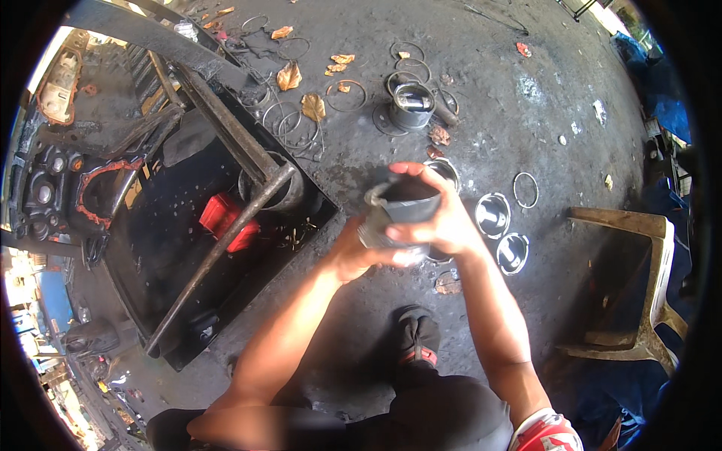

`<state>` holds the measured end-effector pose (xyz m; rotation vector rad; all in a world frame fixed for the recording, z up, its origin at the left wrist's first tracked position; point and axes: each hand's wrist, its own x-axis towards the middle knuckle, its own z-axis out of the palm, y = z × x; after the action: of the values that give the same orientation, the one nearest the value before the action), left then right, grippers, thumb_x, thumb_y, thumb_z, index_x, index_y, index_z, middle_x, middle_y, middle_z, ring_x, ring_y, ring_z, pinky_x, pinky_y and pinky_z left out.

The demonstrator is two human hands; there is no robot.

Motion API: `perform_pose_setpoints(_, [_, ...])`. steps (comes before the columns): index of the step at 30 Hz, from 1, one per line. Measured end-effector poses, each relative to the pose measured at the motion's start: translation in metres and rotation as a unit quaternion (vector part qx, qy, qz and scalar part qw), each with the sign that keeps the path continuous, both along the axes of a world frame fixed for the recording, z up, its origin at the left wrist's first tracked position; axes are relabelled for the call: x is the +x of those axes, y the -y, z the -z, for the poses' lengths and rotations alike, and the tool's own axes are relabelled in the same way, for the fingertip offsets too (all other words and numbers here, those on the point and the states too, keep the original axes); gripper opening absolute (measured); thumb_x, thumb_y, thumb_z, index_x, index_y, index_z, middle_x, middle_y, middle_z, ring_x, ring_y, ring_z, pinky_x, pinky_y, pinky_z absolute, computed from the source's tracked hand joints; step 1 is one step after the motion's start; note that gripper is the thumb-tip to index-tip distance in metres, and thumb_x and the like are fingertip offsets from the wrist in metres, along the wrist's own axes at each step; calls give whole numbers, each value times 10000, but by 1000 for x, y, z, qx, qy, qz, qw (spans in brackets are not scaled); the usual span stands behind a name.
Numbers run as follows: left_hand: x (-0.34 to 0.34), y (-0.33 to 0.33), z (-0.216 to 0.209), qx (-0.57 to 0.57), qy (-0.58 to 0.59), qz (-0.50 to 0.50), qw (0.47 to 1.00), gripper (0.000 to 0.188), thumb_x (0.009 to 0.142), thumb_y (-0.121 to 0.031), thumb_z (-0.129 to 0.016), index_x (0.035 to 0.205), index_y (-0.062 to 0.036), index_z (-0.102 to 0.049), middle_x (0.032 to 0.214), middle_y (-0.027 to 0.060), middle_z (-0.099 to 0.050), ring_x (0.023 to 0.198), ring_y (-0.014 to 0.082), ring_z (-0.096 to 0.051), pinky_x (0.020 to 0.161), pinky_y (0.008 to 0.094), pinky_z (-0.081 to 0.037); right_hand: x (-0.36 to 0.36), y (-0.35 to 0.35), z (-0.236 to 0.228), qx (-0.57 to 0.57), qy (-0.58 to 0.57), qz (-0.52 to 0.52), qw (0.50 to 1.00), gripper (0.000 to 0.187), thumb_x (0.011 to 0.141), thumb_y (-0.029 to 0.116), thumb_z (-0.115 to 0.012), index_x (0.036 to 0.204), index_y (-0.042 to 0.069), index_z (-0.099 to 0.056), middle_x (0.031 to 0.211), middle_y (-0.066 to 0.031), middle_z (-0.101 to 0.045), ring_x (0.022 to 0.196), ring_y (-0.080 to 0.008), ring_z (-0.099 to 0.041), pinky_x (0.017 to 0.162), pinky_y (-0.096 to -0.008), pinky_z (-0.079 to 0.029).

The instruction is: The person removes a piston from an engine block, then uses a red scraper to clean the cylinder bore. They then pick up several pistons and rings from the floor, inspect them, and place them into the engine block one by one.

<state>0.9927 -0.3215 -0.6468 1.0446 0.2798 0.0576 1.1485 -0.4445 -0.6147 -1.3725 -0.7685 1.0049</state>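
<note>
In front of me, above the ground, I hold a dark grey piston point(412, 208) between both hands. My right hand point(450, 224) grips it from the right, with fingers over the far side and thumb across the near side. My left hand point(349, 252) is closed around its left and lower side, partly blurred. A crumpled grey piece point(371, 225), perhaps cloth or abrasive paper, lies between that hand and the piston. Close to my right hand, shiny round pistons point(492, 215) stand on the ground, one partly hidden behind my fingers.
Another piston point(412, 107) stands farther off among thin metal rings point(347, 95) and dry leaves point(313, 107). At left, a black tray point(184, 293) holds a red object point(219, 218) beneath a metal bar frame point(218, 260). A plastic chair point(653, 286) lies at right. My shoe point(416, 331) is below.
</note>
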Motion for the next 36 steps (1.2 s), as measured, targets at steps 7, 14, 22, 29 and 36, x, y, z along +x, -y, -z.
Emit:
perform_pose_setpoints(7, [-1,1,0,-9,-5,40,999,972,602,-276,-916,1463,-58,-523,1254,60,-667,1157,185,-657,956,350,-568,6,-2,3,36,-96,-85,991,642,636,246,-974,1178,55,-687,1093,-62,-714,1036,-181,-667,940,-352,-526])
perform_pose_setpoints(14, [-6,-3,-1,-49,-11,61,997,763,641,-262,-924,1311,-44,-630,969,36,-694,725,67,-638,510,221,-477,10,-8,7,-28,-169,-70,983,625,667,338,-963,1145,51,-681,1055,-71,-724,948,-176,-682,836,-335,-554])
perform_pose_setpoints(22, [-4,12,-1,70,-41,-53,995,817,678,-155,-918,1393,-20,-545,1196,88,-677,1035,192,-691,887,344,-617,7,-3,10,-71,22,-23,997,563,690,335,-952,1109,58,-697,1023,-43,-723,948,-150,-670,850,-331,-543])
perform_pose_setpoints(29, [-8,11,-3,-10,-26,-6,1000,878,655,-254,-979,1404,-36,-577,1299,73,-660,1222,207,-613,1042,373,-511,17,5,12,49,-104,-61,992,636,659,182,-929,1219,58,-655,1114,-47,-701,1055,-162,-651,953,-311,-508])
perform_pose_setpoints(36, [6,12,15,67,4,-116,991,929,654,-224,-984,1428,-6,-521,1306,102,-655,1190,204,-636,1054,369,-518,47,-5,6,77,35,-18,996,867,656,208,-988,1410,48,-590,1262,-98,-688,1190,-222,-643,1053,-371,-514])
